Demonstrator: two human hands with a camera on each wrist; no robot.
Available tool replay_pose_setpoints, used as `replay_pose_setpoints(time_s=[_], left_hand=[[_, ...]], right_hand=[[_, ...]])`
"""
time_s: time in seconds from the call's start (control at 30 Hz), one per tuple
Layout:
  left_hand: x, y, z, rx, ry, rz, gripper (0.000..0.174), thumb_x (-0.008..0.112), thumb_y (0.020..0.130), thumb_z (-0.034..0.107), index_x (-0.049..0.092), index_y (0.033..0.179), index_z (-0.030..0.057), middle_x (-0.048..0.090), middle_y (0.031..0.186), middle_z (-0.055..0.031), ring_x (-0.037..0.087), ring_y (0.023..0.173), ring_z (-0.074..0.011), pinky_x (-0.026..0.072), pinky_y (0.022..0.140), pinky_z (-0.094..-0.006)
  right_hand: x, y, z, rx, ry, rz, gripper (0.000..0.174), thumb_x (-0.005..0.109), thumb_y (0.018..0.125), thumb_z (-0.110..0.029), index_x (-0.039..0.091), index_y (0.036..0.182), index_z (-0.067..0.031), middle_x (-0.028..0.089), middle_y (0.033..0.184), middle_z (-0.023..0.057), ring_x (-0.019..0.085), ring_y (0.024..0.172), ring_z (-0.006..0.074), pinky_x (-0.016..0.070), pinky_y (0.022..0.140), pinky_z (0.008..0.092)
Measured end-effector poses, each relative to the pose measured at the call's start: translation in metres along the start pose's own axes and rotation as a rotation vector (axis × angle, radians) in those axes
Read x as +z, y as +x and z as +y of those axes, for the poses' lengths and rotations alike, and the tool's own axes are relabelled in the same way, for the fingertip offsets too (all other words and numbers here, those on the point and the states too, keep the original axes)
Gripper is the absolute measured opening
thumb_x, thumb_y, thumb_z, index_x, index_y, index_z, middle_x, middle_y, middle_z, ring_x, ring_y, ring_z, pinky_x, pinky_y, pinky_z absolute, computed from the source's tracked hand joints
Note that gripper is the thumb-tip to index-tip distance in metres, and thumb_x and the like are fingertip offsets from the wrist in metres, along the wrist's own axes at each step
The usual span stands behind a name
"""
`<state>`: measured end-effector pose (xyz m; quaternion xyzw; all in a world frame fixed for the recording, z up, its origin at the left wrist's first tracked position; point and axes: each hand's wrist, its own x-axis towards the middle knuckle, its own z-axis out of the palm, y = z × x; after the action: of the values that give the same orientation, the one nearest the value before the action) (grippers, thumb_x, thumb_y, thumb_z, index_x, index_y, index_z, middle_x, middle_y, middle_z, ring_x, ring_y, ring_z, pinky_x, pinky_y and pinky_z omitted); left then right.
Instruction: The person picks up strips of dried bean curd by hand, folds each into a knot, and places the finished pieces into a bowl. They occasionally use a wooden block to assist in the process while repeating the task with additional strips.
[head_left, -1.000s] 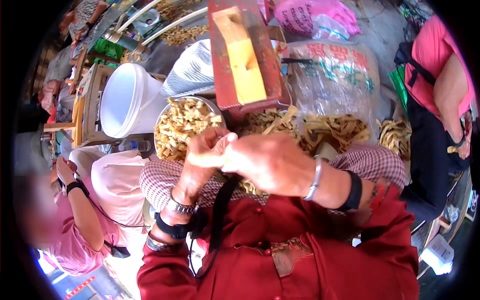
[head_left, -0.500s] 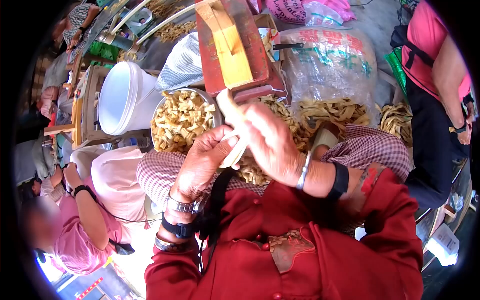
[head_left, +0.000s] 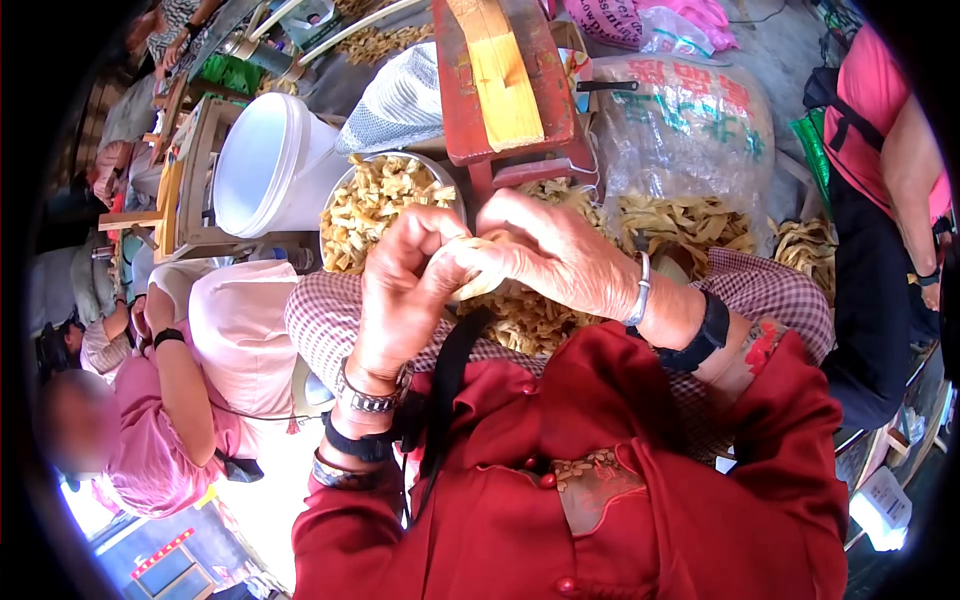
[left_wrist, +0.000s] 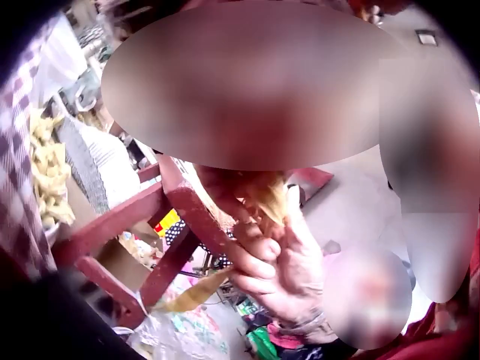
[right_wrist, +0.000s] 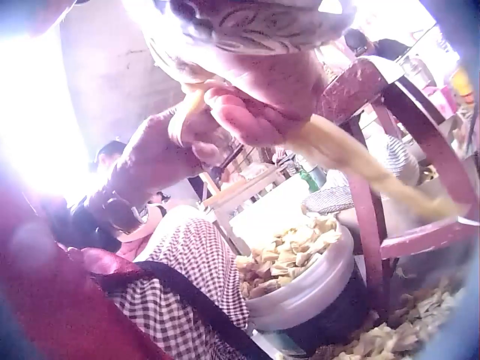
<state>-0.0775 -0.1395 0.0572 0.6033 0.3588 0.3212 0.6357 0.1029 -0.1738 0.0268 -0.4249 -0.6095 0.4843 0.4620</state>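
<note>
A pale yellow strip (head_left: 482,280) is held between both hands above the lap in the head view. My left hand (head_left: 405,285) pinches one part of it with thumb and fingers. Opposite it, my right hand (head_left: 570,255) has its fingers curled round the strip, the fingertips of the two hands close together. In the right wrist view a long tail of the strip (right_wrist: 375,176) trails out from the right hand (right_wrist: 259,97). Just beyond the left hand is a bowl (head_left: 462,205) of short folded pieces (head_left: 385,200).
A red wooden stand (head_left: 455,110) bearing a yellow wood block (head_left: 505,90) stands ahead. White bucket (head_left: 262,165) at left; clear plastic bag (head_left: 690,130) at right, with flat strips (head_left: 685,220) below it. Loose pieces (head_left: 530,320) lie near the lap. Other people sit on both sides.
The hands were close together, then the right hand moved with the strip stretching out; now both hands meet again at the strip. The head view has shifted slightly.
</note>
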Motion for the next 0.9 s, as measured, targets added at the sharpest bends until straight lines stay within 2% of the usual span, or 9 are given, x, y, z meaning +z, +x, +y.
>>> replay_pose_setpoints(time_s=[0.13,0.37,0.47,0.57,0.6,0.63,0.7,0.8,0.9], left_hand=[[0.008,0.001,0.003,-0.075,-0.576,-0.039,0.033,0.062,0.087,0.011,0.05,0.116,0.0012,0.061,0.095,-0.003,0.058,0.087,-0.0094,0.0469,0.08,-0.0239],[0.009,0.005,-0.004,0.286,0.616,-0.083,0.047,0.059,0.088,0.018,0.046,0.129,0.0006,0.056,0.115,-0.0133,0.049,0.109,-0.024,0.0387,0.094,-0.0321],[0.018,0.002,-0.019,0.016,-0.006,0.015,0.044,0.049,0.094,0.03,0.048,0.126,-0.0003,0.058,0.109,-0.0123,0.056,0.099,-0.0225,0.0445,0.088,-0.0308],[0.016,0.006,-0.013,-0.206,-0.54,-0.17,0.046,0.042,0.097,0.036,0.05,0.121,-0.0029,0.06,0.102,-0.0135,0.062,0.087,-0.0225,0.0516,0.076,-0.0335],[0.021,0.003,-0.013,-0.221,-0.614,-0.135,0.047,0.04,0.096,0.037,0.05,0.116,-0.0047,0.062,0.091,-0.014,0.063,0.073,-0.023,0.0539,0.064,-0.035],[0.02,0.004,-0.011,-0.235,-0.673,-0.183,0.046,0.041,0.096,0.036,0.05,0.116,-0.0046,0.06,0.092,-0.0127,0.061,0.072,-0.0213,0.0534,0.065,-0.0347],[0.017,0.006,-0.009,-0.273,-0.81,-0.198,0.045,0.041,0.096,0.035,0.051,0.114,-0.0048,0.056,0.093,-0.0103,0.056,0.069,-0.0175,0.0522,0.067,-0.0344],[0.009,0.006,-0.009,-0.286,-0.924,-0.182,0.043,0.043,0.096,0.033,0.051,0.112,-0.0059,0.05,0.098,-0.0079,0.048,0.068,-0.0129,0.05,0.069,-0.0348],[-0.002,0.006,-0.008,-0.249,-0.982,-0.146,0.041,0.045,0.095,0.03,0.051,0.111,-0.007,0.05,0.095,-0.008,0.047,0.067,-0.0119,0.0496,0.069,-0.0349]], right_hand=[[-0.005,0.002,0.001,-0.108,0.037,0.015,0.028,0.05,0.094,-0.03,0.054,0.099,-0.0023,0.058,0.073,0.0123,0.061,0.072,0.0239,0.0458,0.065,0.0318],[0.001,-0.003,0.007,-0.017,0.088,0.02,0.022,0.05,0.094,-0.022,0.052,0.099,-0.001,0.06,0.079,0.0116,0.061,0.075,0.0215,0.0469,0.068,0.0322],[0.004,-0.002,0.008,0.059,0.203,0.092,0.022,0.053,0.093,-0.019,0.045,0.105,-0.0021,0.061,0.081,0.0091,0.061,0.069,0.0166,0.0481,0.06,0.0287],[0.001,-0.003,0.012,0.113,0.334,0.076,0.033,0.053,0.093,-0.019,0.031,0.113,-0.004,0.062,0.085,0.0077,0.06,0.056,0.011,0.0468,0.045,0.0219],[0.002,-0.004,0.012,0.028,0.348,0.131,0.027,0.051,0.094,-0.024,0.04,0.107,-0.0034,0.062,0.084,0.008,0.063,0.062,0.0143,0.0487,0.051,0.0253],[-0.001,-0.002,0.017,-0.13,0.091,0.174,0.027,0.05,0.094,-0.028,0.045,0.102,-0.0028,0.063,0.083,0.0082,0.064,0.066,0.0156,0.0489,0.055,0.0275],[-0.009,-0.005,0.023,-0.133,0.027,0.213,0.036,0.049,0.093,-0.037,0.056,0.086,-0.002,0.061,0.077,0.0073,0.062,0.069,0.0163,0.0462,0.062,0.0319],[-0.027,-0.009,0.027,-0.042,-0.107,0.124,0.036,0.056,0.09,-0.036,0.058,0.077,-0.002,0.047,0.058,0.0048,0.043,0.053,0.0135,0.0378,0.051,0.0289],[-0.03,-0.013,0.021,0.018,-0.161,0.121,0.034,0.061,0.088,-0.033,0.056,0.073,-0.0019,0.043,0.055,0.0053,0.041,0.05,0.0124,0.0364,0.048,0.0289]])
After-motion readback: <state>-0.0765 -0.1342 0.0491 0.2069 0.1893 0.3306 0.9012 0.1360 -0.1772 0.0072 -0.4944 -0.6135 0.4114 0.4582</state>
